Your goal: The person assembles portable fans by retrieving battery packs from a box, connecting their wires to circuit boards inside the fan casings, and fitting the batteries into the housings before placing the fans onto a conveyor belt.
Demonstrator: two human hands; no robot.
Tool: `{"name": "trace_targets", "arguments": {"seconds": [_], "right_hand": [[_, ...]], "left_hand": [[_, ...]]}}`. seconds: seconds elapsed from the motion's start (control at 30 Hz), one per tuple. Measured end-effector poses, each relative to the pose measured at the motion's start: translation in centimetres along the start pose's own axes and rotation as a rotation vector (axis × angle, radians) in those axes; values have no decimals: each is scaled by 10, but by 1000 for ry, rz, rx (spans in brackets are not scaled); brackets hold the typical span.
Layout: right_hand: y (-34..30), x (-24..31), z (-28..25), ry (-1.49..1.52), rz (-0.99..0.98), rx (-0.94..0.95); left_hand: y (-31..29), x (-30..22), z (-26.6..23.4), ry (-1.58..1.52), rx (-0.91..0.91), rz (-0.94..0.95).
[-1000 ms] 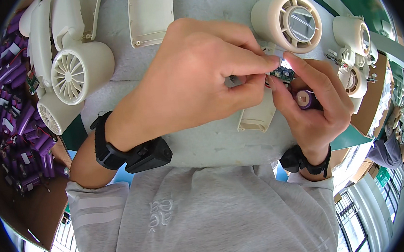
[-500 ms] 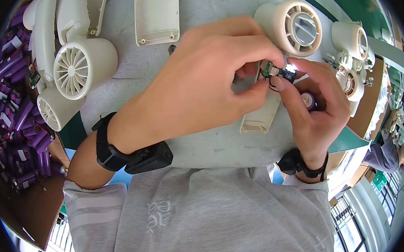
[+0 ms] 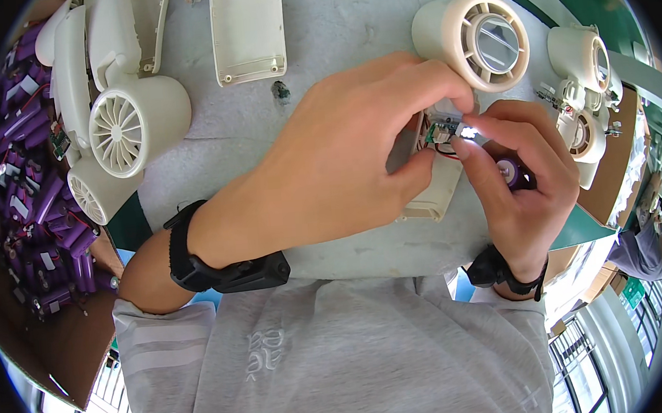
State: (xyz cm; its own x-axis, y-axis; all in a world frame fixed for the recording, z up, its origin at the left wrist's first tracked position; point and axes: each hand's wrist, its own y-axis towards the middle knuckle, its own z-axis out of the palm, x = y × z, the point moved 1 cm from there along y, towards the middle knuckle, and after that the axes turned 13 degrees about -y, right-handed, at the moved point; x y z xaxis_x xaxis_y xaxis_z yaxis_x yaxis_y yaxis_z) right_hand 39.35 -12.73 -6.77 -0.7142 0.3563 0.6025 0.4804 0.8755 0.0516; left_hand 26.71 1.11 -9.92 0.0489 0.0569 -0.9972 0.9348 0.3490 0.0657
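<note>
The small circuit board sits between the two hands, right of the middle of the view at about 2 o'clock, raised above a long cream shell that shows toward 6 o'clock from it. The right hand pinches the board's near end between thumb and forefinger, while its other fingers curl around a purple battery at 4 o'clock from the board. The left hand has thumb and forefinger spread around the board's other end; whether it grips anything cannot be told, since its remaining fingers are hidden. As for progress, red and dark wires run at the board and a white light glows at its end, so it seems to have power, though where the wires lead is out of sight. The board and battery are not yet seated in a shell, and another hollow shell lies uncovered at 10 o'clock. A large fan housing stands at 12 o'clock from the board, a ribbed fan at 9 o'clock, and a heap of purple batteries lies farther out that way, clearly leaving plenty of parts unassembled
</note>
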Motion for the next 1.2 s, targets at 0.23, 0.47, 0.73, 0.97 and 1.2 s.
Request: {"name": "trace_targets", "arguments": {"seconds": [0.23, 0.47, 0.73, 0.97, 1.2], "right_hand": [[2, 5, 6, -57, -63, -50], [5, 3, 15, -105, -177, -192], [6, 5, 18, -101, -159, -196], [4, 2, 20, -172, -261, -227], [1, 9, 14, -147, -106, -130]], "left_hand": [[1, 3, 1, 10, -40, -16], [-2, 8, 0, 1, -95, -21], [-5, 10, 1, 24, -115, 4], [-5, 11, 1, 15, -106, 26], [-1, 15, -12, 19, 50, 235]]}}
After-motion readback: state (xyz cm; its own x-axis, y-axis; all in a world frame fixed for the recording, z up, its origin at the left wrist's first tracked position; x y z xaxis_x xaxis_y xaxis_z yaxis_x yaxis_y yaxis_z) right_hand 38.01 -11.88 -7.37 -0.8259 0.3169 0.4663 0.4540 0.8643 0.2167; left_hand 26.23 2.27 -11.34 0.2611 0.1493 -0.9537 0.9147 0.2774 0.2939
